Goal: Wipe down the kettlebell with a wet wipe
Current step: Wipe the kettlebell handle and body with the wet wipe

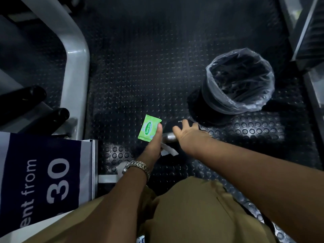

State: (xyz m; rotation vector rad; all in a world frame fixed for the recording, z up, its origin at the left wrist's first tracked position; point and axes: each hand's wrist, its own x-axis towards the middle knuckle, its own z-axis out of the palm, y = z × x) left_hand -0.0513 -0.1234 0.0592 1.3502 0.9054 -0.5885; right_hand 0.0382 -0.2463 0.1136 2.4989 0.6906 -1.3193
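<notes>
A black kettlebell [172,124] with a silver handle stands on the studded rubber floor at centre, mostly hidden by my hands. My right hand [187,134] reaches over it with fingers spread and straight, touching its top. My left hand [152,146], with a metal watch on the wrist, pinches a green wet wipe pack [149,128] with the thumb on top, just left of the kettlebell. A white wet wipe [169,151] hangs crumpled below that hand, beside the handle; whether the fingers hold it is hidden.
A black bin with a clear plastic liner [236,81] stands to the right behind the kettlebell. A grey machine frame [75,67] with black padded rollers [26,95] fills the left. A blue and white sign [43,172] lies at lower left.
</notes>
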